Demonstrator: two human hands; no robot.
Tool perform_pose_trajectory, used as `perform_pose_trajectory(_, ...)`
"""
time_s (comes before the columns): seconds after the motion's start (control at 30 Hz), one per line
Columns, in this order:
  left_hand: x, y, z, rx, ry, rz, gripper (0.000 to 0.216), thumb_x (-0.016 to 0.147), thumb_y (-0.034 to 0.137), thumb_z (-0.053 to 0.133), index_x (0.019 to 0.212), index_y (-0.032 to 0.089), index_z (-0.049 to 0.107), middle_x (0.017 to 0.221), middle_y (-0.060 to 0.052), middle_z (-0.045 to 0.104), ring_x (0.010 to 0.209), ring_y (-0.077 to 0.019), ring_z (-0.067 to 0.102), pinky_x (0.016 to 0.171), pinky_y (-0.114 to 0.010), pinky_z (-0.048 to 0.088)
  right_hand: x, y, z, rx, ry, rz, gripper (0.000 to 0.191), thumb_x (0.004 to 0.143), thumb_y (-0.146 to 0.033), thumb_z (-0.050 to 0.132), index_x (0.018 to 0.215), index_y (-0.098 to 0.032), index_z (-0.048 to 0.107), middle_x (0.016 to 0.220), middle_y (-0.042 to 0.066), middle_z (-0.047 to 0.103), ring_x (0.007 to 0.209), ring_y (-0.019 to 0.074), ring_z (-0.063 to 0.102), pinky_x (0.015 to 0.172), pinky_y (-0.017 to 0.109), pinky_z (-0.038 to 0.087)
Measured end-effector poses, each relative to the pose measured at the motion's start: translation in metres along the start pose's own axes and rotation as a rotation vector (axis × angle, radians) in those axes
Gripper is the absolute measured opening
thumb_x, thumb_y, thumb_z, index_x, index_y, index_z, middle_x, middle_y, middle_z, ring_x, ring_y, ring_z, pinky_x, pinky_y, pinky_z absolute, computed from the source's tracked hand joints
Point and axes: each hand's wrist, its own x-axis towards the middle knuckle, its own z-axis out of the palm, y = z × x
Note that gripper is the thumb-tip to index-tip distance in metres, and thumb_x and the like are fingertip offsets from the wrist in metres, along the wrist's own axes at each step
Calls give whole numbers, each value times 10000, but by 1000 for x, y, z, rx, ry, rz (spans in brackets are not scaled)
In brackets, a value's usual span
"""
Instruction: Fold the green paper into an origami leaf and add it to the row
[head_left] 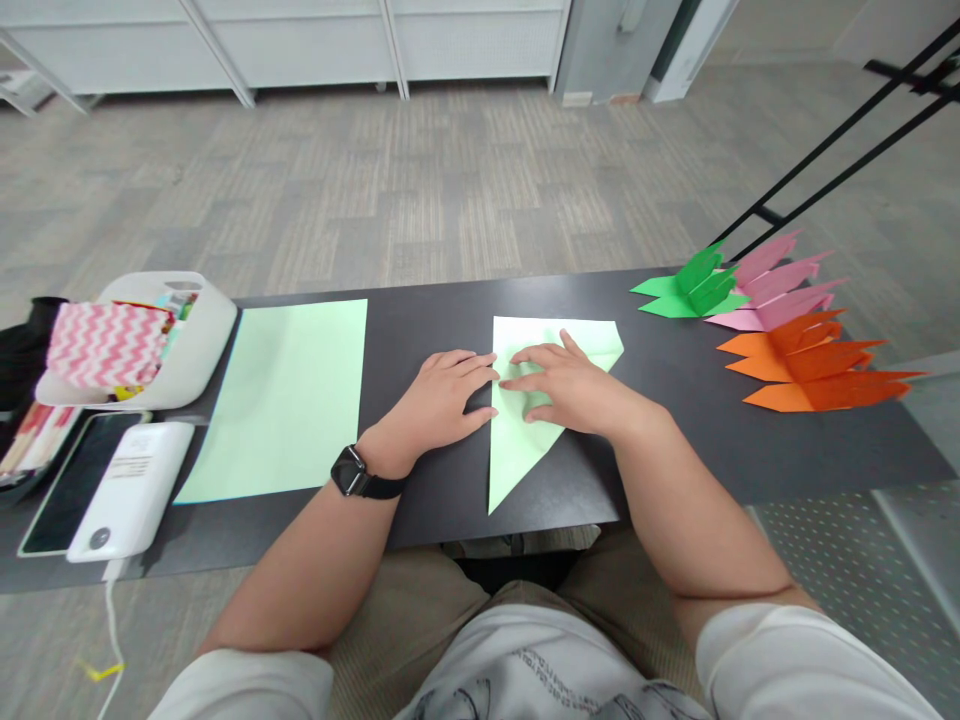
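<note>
A folded sheet of pale green paper [517, 450] lies on the dark table in front of me, its straight edge on the left and a point toward me. My right hand [566, 385] rests on it with fingers spread. At the paper's left edge, my left hand [457, 395] lies on the table, fingers stretched out and fingertips at that edge. Neither hand grips anything. A black watch [350, 471] is on my left wrist. To the left of my hands lies a flat stack of pale green paper [292, 400].
Folded paper shapes in green [694, 285], pink [784, 285] and orange [810, 365] stand at the table's right. On the left are a white basket [206, 340] with a pink zigzag-patterned pouch, a phone [60, 500] and a white power bank [131, 490] with a cable.
</note>
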Motion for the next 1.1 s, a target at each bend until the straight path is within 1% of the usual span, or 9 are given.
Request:
perform_pose_trajectory(0.2, 1, 0, -1, -3, -5, -6, 442, 1024, 457, 665, 1441, 312, 689, 1669, -41, 566, 1497, -340, 515, 1276, -582, 336, -1, -1, -1, 13, -14, 3, 541, 864, -260, 893, 1382, -350, 766, 1534, 112, 619, 1466, 373, 562, 1296, 811, 152)
perform_pose_trajectory(0.37, 2, 0, -2, -7, -15, -17, 441, 1020, 464, 672, 1440, 333, 703, 1669, -29, 567, 1502, -341, 518, 1282, -596, 329, 0, 0, 0, 13, -10, 12, 557, 851, -259, 901, 1383, -350, 764, 1537, 102, 623, 1469, 377, 564, 1297, 815, 140)
perform_pose_trajectory(0.5, 2, 1, -2, -4, -19, -29, 448, 1014, 466, 683, 1440, 333, 707, 1669, -21, 567, 1507, -341, 516, 1290, -603, 321, 0, 0, -1, 17, -29, 16, 538, 870, -260, 881, 1387, -341, 757, 1548, 104, 618, 1473, 367, 561, 1297, 814, 131)
perform_pose_trajectory(0.7, 2, -1, -1, -16, -13, -33, 450, 1012, 475, 685, 1443, 348, 710, 1671, -18, 565, 1511, -343, 513, 1284, -605, 329, -1, 1, -1, 17, -9, 8, 540, 863, -264, 883, 1379, -363, 761, 1538, 95, 621, 1458, 366, 568, 1296, 807, 142)
perform_pose_trajectory(0.83, 2, -1, 0, -9, -20, -34, 460, 1005, 474, 703, 1442, 329, 713, 1667, -21, 570, 1509, -343, 518, 1283, -604, 334, 0, 2, 1, 11, -11, 12, 566, 848, -276, 901, 1388, -371, 759, 1539, 88, 618, 1462, 366, 562, 1305, 792, 139)
perform_pose_trajectory(1.0, 2, -1, -1, -7, -20, -38, 455, 1006, 474, 702, 1438, 330, 715, 1669, -15, 567, 1513, -335, 516, 1290, -598, 333, 0, 3, 2, -2, -2, 5, 551, 868, -291, 888, 1393, -387, 751, 1531, 77, 617, 1454, 349, 564, 1306, 785, 137)
perform_pose_trajectory(1.1, 3, 0, -2, -15, -25, -42, 451, 1004, 474, 705, 1433, 339, 719, 1670, -15, 565, 1513, -337, 517, 1292, -601, 332, 0, 3, 3, 6, 3, 2, 551, 866, -286, 888, 1391, -383, 753, 1531, 80, 620, 1455, 357, 565, 1306, 786, 140)
